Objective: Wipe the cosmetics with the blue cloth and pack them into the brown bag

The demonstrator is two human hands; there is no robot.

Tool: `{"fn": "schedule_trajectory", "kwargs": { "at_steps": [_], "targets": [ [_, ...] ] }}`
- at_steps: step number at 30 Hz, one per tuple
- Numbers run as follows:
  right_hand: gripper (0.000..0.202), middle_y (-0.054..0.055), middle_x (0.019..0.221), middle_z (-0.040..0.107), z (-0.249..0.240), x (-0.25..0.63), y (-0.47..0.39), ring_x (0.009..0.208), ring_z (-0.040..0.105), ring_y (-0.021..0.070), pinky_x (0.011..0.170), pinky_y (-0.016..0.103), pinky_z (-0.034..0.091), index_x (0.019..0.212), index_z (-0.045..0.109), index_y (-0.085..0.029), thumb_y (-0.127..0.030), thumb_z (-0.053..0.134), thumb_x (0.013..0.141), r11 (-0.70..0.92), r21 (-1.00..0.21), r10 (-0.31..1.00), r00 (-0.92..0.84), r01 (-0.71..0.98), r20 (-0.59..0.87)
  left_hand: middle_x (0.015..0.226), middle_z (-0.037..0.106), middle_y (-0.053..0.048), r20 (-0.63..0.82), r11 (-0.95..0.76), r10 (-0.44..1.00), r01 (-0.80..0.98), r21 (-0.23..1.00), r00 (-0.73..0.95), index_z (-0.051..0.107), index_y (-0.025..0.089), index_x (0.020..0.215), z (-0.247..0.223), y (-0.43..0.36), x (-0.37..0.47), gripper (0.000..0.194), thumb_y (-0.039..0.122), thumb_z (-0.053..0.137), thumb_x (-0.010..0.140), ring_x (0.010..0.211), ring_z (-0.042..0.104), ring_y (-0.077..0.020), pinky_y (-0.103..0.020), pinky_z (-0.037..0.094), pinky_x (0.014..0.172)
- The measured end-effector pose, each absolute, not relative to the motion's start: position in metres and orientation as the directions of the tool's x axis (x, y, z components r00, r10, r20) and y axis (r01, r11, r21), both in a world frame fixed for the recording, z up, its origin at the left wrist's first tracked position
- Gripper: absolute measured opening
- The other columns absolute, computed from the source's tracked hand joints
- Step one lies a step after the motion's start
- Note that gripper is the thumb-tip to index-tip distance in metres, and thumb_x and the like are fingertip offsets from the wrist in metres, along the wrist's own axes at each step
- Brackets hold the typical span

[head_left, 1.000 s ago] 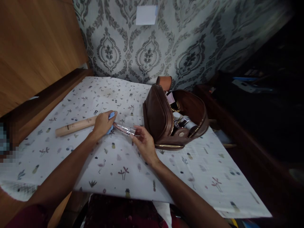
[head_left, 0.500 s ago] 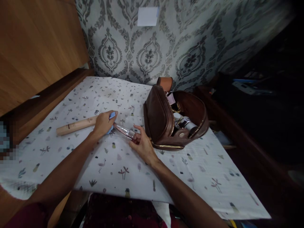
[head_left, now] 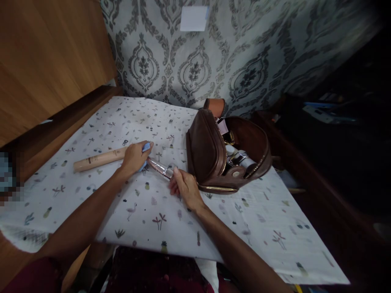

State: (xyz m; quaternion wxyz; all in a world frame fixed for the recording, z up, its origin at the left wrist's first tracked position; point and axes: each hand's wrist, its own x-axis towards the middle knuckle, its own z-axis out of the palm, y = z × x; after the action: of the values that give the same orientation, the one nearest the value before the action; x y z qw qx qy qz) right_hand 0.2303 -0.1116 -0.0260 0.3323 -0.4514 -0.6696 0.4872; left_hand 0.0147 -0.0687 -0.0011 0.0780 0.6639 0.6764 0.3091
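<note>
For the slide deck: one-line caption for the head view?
Left hand presses a small blue cloth to a slim pink metallic tube gripped by the right hand, beside an open brown leather pouch.

1. A brown leather bag (head_left: 207, 152) is seen lying open just beyond the right fingers, with small items inside.
2. A beige tube (head_left: 99, 158) is laid behind the left fingers.
3. A printed cloth (head_left: 152, 211) is spread over the table beneath the fingers.
4. Patterned wallpaper (head_left: 214, 61), bearing a white note (head_left: 193, 18), is seen well beyond the fingers.
</note>
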Motion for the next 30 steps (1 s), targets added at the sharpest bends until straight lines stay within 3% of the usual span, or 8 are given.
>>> {"fn": "schedule_trajectory", "kwargs": {
  "at_steps": [3,8,13,18,22,24,27,30],
  "targets": [
    [0.041,-0.001,0.069,0.064,-0.035,0.229,-0.108,0.051,0.057,0.0133,0.049,0.024,0.042,0.104,0.061,-0.019,-0.056,0.062,0.087,0.153,-0.952,0.937,-0.346,0.265,0.055,0.066,0.064,-0.006,0.304,-0.06,0.948,0.883,0.465,-0.096,0.062,0.021,0.073,-0.001,-0.069,0.016,0.05,0.053,0.034,0.098,0.065,0.056,-0.022,-0.032,0.035,0.066],
    [0.059,-0.005,0.078,0.06,-0.045,0.226,-0.106,0.07,0.061,0.0157,0.059,0.024,0.044,0.124,0.047,-0.023,-0.026,0.073,0.072,0.204,-0.944,0.938,-0.327,0.26,0.113,0.069,0.067,-0.007,0.289,-0.027,0.951,0.904,0.426,-0.108,0.067,0.02,0.079,-0.001,-0.069,0.017,0.053,0.054,0.032,0.1,0.067,0.059,-0.0223,-0.031,0.036,0.067],
    [0.03,-0.003,0.07,0.063,-0.037,0.227,-0.11,0.059,0.062,0.0145,0.055,0.024,0.044,0.098,0.049,-0.023,-0.047,0.063,0.086,0.147,-0.953,0.931,-0.364,0.263,0.043,0.073,0.069,-0.008,0.287,-0.03,0.951,0.896,0.442,-0.11,0.067,0.019,0.081,-0.002,-0.068,0.014,0.049,0.051,0.035,0.1,0.069,0.06,-0.0223,-0.031,0.037,0.068],
    [0.059,0.002,0.064,0.063,-0.027,0.23,-0.11,0.05,0.061,0.0132,0.05,0.025,0.044,0.073,0.052,-0.021,-0.067,0.026,0.098,0.091,-0.956,0.918,-0.396,0.279,-0.028,0.072,0.069,-0.007,0.297,-0.039,0.95,0.91,0.413,-0.094,0.067,0.019,0.08,-0.003,-0.068,0.014,0.05,0.051,0.033,0.101,0.067,0.059,-0.022,-0.031,0.036,0.067],
    [0.043,-0.004,0.065,0.061,-0.027,0.23,-0.109,0.052,0.058,0.0136,0.053,0.025,0.044,0.105,0.055,-0.02,-0.058,0.059,0.086,0.124,-0.942,0.925,-0.379,0.311,-0.003,0.073,0.069,-0.007,0.315,-0.039,0.945,0.925,0.379,-0.09,0.068,0.02,0.082,-0.004,-0.068,0.015,0.052,0.052,0.032,0.101,0.069,0.061,-0.0228,-0.031,0.037,0.068],
    [0.053,-0.007,0.067,0.061,-0.029,0.23,-0.109,0.058,0.059,0.0148,0.057,0.025,0.044,0.117,0.049,-0.021,-0.045,0.073,0.077,0.165,-0.935,0.923,-0.384,0.314,0.034,0.071,0.068,-0.007,0.318,-0.039,0.943,0.918,0.395,-0.097,0.067,0.02,0.081,-0.004,-0.068,0.015,0.052,0.052,0.031,0.101,0.068,0.059,-0.0224,-0.031,0.036,0.067],
    [0.041,-0.008,0.067,0.06,-0.032,0.229,-0.109,0.061,0.059,0.015,0.058,0.024,0.044,0.11,0.048,-0.023,-0.037,0.07,0.078,0.197,-0.928,0.919,-0.388,0.317,0.063,0.067,0.064,-0.006,0.309,-0.04,0.945,0.898,0.438,-0.109,0.066,0.019,0.078,-0.002,-0.068,0.014,0.053,0.053,0.031,0.101,0.064,0.055,-0.021,-0.031,0.035,0.066],
    [0.025,-0.005,0.063,0.06,-0.03,0.229,-0.111,0.054,0.058,0.0141,0.055,0.024,0.042,0.091,0.05,-0.023,-0.046,0.06,0.088,0.198,-0.911,0.916,-0.398,0.361,0.042,0.065,0.062,-0.006,0.305,-0.049,0.946,0.88,0.472,-0.111,0.064,0.019,0.076,0.0,-0.069,0.015,0.053,0.053,0.033,0.1,0.062,0.053,-0.0197,-0.031,0.034,0.065]
  ]
}}
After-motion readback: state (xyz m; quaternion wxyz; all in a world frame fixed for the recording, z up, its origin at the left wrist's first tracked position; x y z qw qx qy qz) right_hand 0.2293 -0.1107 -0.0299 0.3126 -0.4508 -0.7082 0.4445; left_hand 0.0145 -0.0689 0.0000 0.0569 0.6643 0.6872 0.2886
